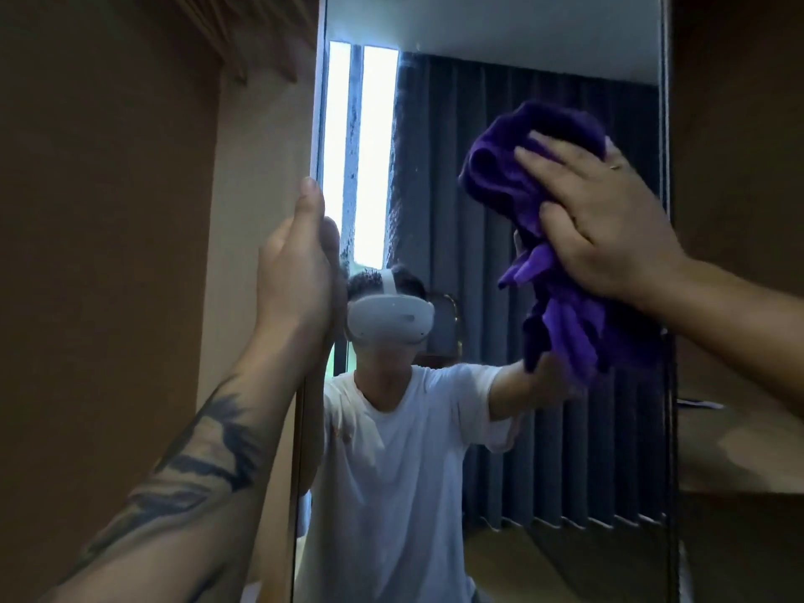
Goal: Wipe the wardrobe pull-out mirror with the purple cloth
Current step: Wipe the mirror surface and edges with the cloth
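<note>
No readable text, label, brand, number or sign anywhere: none on mirror (478,428), cloth (522,176) or wardrobe panels (108,254).

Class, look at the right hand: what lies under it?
Under the right hand is the bunched purple cloth, pressed against the mirror. The glass directly behind the cloth is covered, so its state cannot be seen.
</note>
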